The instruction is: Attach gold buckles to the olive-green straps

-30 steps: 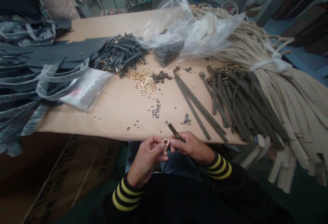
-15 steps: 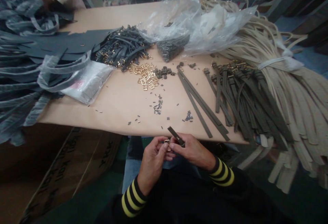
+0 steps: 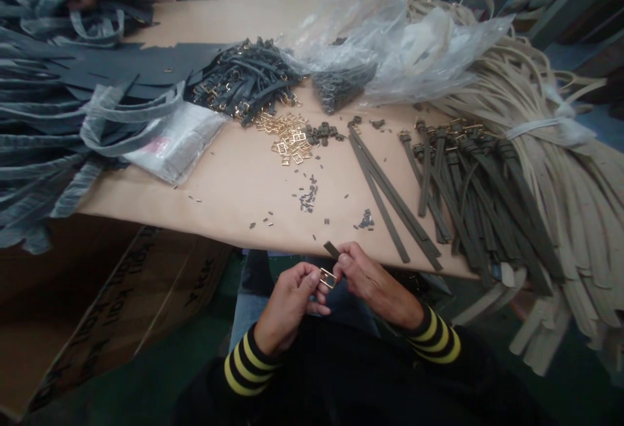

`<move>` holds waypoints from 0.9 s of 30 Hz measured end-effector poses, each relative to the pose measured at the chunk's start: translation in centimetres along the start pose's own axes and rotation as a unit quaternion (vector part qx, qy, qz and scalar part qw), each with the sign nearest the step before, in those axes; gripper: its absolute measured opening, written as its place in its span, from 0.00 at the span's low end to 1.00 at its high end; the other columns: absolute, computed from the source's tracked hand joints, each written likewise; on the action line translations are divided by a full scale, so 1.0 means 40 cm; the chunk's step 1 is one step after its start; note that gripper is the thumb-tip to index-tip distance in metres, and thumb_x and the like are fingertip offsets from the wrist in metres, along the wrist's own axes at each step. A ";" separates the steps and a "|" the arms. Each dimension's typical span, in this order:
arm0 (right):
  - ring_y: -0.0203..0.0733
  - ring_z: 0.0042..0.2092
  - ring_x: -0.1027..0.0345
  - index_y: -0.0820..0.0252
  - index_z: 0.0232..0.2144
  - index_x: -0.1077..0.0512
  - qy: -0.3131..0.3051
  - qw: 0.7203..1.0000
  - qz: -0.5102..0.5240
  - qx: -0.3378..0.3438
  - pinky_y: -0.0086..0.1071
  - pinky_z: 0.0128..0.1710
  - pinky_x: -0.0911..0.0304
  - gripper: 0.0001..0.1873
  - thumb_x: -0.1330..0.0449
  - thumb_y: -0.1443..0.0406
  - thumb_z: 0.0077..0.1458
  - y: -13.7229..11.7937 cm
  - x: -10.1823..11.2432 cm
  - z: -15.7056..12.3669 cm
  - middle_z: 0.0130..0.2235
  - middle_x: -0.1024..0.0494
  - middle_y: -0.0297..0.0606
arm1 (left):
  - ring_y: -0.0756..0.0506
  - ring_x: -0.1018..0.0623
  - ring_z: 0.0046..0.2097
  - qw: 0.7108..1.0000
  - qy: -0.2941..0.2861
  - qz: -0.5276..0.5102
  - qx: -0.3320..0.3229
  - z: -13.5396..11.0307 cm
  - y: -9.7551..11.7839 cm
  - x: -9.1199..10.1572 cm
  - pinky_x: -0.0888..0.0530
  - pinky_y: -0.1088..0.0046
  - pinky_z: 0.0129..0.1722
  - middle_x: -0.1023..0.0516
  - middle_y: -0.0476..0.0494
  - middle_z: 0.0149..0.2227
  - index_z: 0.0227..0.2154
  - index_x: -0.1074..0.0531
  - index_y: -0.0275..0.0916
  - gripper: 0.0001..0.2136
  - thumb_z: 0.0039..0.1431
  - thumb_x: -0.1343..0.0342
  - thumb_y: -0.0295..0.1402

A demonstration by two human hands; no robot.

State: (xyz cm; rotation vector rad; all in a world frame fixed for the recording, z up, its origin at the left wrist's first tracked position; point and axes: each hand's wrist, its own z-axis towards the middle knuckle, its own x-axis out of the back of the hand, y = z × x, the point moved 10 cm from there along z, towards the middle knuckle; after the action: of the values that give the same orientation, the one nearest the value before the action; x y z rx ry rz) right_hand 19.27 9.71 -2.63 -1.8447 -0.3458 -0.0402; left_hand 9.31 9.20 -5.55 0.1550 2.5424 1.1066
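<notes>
In the head view, below the frame's centre, the left hand (image 3: 291,299) pinches a gold buckle (image 3: 329,272) by its left side between its fingers. Just right of it, the right hand's (image 3: 374,281) fingers pinch a dark strap (image 3: 331,249), its end angled toward the upper left. Loose buckles (image 3: 291,145) lie mid-frame on the desk (image 3: 234,185); bundled straps (image 3: 480,198) lie at right.

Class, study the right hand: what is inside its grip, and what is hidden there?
A dark olive strap is inside the right hand; one end sticks out toward the table. The stretch within the grip is covered; the other end cannot be made out.
</notes>
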 end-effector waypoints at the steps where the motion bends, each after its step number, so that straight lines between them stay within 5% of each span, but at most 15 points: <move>1: 0.32 0.24 0.44 0.60 0.35 0.44 -0.004 1.000 0.012 -0.009 0.27 0.25 0.45 0.10 0.60 0.60 0.58 0.009 -0.002 -0.005 0.26 0.35 0.31 | 0.56 0.33 0.21 1.000 0.001 -0.014 0.006 -0.001 -0.001 0.002 0.29 0.81 0.20 0.33 0.52 0.21 0.24 0.35 0.33 0.13 0.43 0.42 0.38; 12: 0.29 0.21 0.47 0.64 0.28 0.37 -0.072 0.996 0.029 -0.046 0.25 0.21 0.50 0.11 0.51 0.61 0.53 0.052 -0.022 -0.036 0.23 0.32 0.33 | 0.57 0.32 0.20 0.996 -0.012 -0.087 0.030 -0.005 0.001 0.003 0.28 0.83 0.19 0.31 0.51 0.20 0.23 0.36 0.32 0.12 0.42 0.40 0.34; 17: 0.28 0.20 0.48 0.64 0.27 0.36 -0.102 0.993 0.042 -0.037 0.24 0.20 0.51 0.11 0.50 0.60 0.53 0.046 -0.029 -0.037 0.22 0.33 0.32 | 0.57 0.31 0.19 0.987 -0.069 -0.121 0.080 -0.011 -0.029 -0.020 0.29 0.84 0.17 0.30 0.49 0.20 0.23 0.35 0.32 0.10 0.43 0.40 0.31; 24: 0.34 0.30 0.35 0.61 0.37 0.41 -0.084 0.994 0.049 0.046 0.27 0.31 0.40 0.07 0.51 0.66 0.53 -0.010 -0.040 -0.041 0.26 0.30 0.33 | 0.57 0.32 0.18 0.974 -0.133 -0.137 0.119 -0.020 -0.062 -0.070 0.29 0.84 0.18 0.31 0.49 0.19 0.22 0.32 0.30 0.09 0.44 0.41 0.32; 27: 0.34 0.31 0.34 0.60 0.32 0.39 -0.066 0.992 -0.015 0.103 0.28 0.34 0.40 0.03 0.51 0.69 0.53 -0.040 -0.036 -0.046 0.27 0.29 0.33 | 0.57 0.33 0.18 0.978 -0.118 -0.125 0.118 -0.018 -0.063 -0.071 0.29 0.84 0.17 0.32 0.50 0.19 0.22 0.33 0.31 0.09 0.43 0.41 0.33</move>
State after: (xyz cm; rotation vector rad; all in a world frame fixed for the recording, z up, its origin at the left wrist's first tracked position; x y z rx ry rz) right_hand 17.75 8.10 -0.87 -1.6420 -0.4527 0.0936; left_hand 11.78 6.30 -6.14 0.0219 2.3903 0.6505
